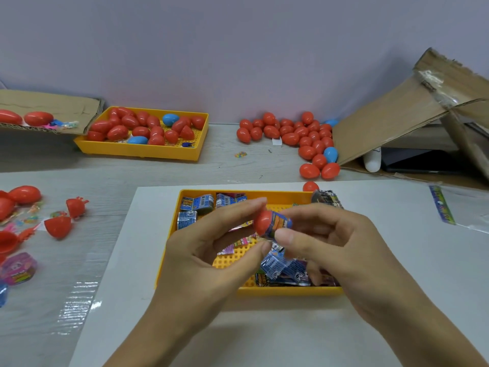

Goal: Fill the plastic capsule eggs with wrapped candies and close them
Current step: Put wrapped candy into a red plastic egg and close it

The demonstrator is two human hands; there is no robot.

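From the head camera I see my left hand (pixel 211 250) pinching a red egg half (pixel 263 222) between thumb and fingers (pixel 246 207), above the near yellow tray (pixel 277 290) of wrapped candies (pixel 284 271) on the bench (pixel 158 165). My right hand (pixel 341 250) has its fingers closed on a blue wrapped candy (pixel 281 223) sitting partly inside that half. Closed red eggs (pixel 304 139) lie heaped well behind, and more fill the far yellow tray (pixel 143 151).

The red egg half (pixel 263 222) is smooth, glossy plastic. The candy (pixel 281 224) pushed into it wears shiny printed foil. The yellow tray (pixel 280 290) is matt perforated plastic. The cardboard box (pixel 391 123) looks rough and torn, and the tabletop (pixel 217 168) shows pale wood grain.
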